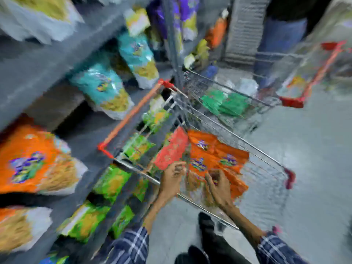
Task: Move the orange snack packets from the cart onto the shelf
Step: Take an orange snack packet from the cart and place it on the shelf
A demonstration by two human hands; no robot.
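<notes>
While the whole view is smeared by motion blur, the layout still reads: a wire shopping cart (224, 149) with a red-trimmed rim stands just beside a grey shelf (38, 73) on the left. Orange snack packets (215, 155) lie piled in the cart's basket, near its closer end, with a red packet (171, 149) leaning against their left side and green packets (137, 147) further left by the cart's shelf-side edge. Both hands are down in the basket over the near rim. The left hand (171, 178) has its fingers curled at the lower edge of the red packet; the right hand (219, 185) is curled over the orange pile. Whether either hand actually grips a packet cannot be told through the blur. The two hands are close but apart. More orange packets (32, 161) already stand on the shelf at left, with teal packets (101, 86) higher up and green ones below. A second cart (238, 100) holding green bags sits just beyond the first, touching or nearly touching its far end. Pale floor (314, 149) lies open to the right of both carts, while the gap between cart and shelf is narrow. Plaid sleeves (131, 242) show at the bottom edge.
</notes>
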